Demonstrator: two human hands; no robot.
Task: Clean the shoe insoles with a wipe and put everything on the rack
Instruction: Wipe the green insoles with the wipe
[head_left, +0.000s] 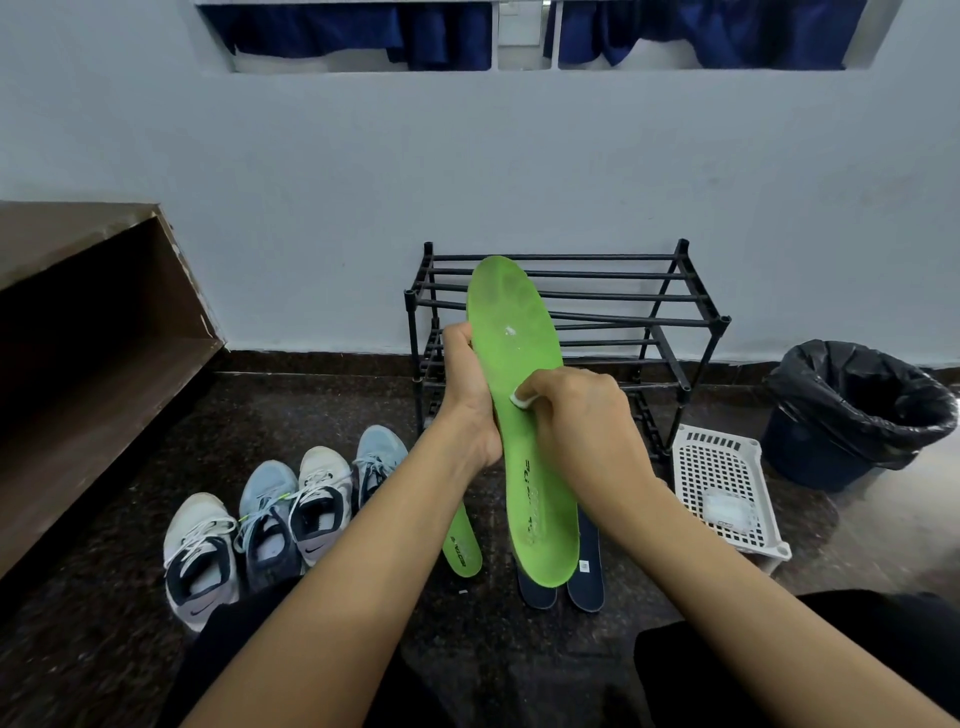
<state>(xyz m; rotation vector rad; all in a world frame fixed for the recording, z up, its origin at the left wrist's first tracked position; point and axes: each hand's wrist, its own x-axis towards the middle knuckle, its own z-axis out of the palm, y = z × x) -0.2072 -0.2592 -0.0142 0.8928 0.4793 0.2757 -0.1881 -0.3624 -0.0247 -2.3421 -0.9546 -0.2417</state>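
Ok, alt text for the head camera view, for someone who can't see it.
A person's left hand holds a green insole up while the right hand presses a white wipe against it. Behind stands a black rack; four sneakers sit on the floor.

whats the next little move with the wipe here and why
Probably slide the wipe up toward the toe. The right hand pinches it against the middle of the green insole, which the left hand holds up, and a white fleck and dull patches show above it.

Rack access
Held green insole (511, 312) fronts the left half of the rack (634, 318); right half open; basket (711, 467) and bin (831, 457) right of rack.
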